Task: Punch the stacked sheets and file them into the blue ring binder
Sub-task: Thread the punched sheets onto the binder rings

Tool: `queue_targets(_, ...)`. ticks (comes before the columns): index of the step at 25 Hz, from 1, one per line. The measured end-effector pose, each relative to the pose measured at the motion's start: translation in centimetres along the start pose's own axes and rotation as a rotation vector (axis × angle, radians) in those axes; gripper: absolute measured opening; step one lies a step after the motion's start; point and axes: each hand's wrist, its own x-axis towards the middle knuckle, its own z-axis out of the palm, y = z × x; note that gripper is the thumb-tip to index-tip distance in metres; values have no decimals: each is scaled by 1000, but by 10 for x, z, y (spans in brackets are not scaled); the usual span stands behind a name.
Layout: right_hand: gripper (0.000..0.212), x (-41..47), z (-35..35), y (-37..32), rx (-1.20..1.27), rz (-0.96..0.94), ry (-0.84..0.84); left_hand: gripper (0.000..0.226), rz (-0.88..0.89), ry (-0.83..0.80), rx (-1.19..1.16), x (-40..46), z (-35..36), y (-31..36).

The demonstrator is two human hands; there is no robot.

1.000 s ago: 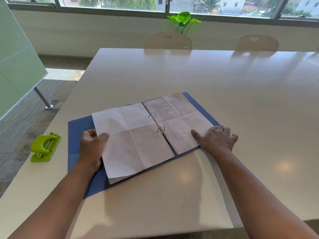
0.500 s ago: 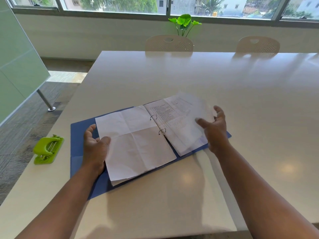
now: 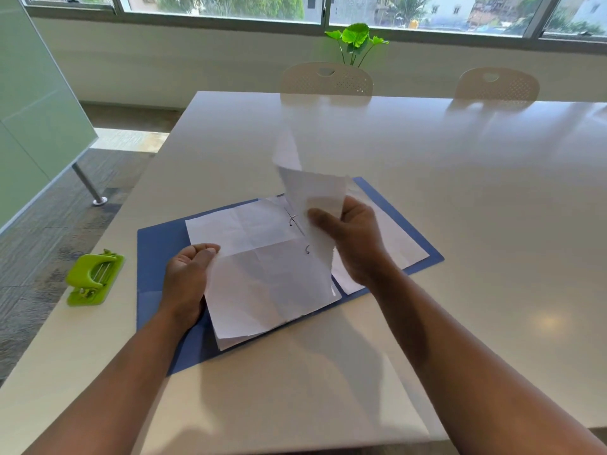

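Observation:
The blue ring binder (image 3: 157,244) lies open on the white table, its two metal rings (image 3: 293,220) showing at the spine. Creased white sheets (image 3: 262,277) lie on its left half. My left hand (image 3: 189,277) rests on their left edge, thumb on the paper. My right hand (image 3: 351,241) pinches a page (image 3: 312,192) and holds it upright over the rings, its top blurred. More sheets (image 3: 400,244) lie on the right half. The green hole punch (image 3: 93,277) sits at the table's left edge.
The white table (image 3: 460,192) stretches far and to the right. Two beige chairs (image 3: 326,80) stand at its far side, with a green plant (image 3: 356,41) behind them. A glass partition (image 3: 36,110) and the floor are to the left.
My right hand has lifted a page off the right stack and swung it up and leftwards over the rings. My left hand has stayed on the left sheets.

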Motion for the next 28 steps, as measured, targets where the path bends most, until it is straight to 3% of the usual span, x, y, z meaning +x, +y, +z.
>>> queue_targets(5,8,-17,40,23,-185,63,-216,62,-75,-38,-99,-3,0,8)
queue_targets(7,7,-21,47,32,-374,25,-288,70,-82,-72,-129,-4,-1,9)
queue_targets(10,24,-28,53,42,-558,-18,-395,57,-77,-108,-182,-5,-2,11)
queue_targets(14,38,-29,47,42,-574,58,-504,19,-123,-47,-137,-1,-6,10)
queue_targets(17,58,-13,18,37,-549,88,-165,6,-151,-21,-139,2,-7,11)
queue_targets(20,34,1,-37,34,-947,63,194,7,-153,-22,-155,2,-5,13)
queue_targets(22,33,5,-70,38,-1205,230,332,9,-161,-31,-160,1,-5,14)
queue_targets(25,57,1,-103,45,-1431,440,398,17,-169,-29,-155,-1,-3,18)
queue_targets(28,98,-9,-117,50,-1432,577,442,22,-160,-9,-139,-2,0,19)
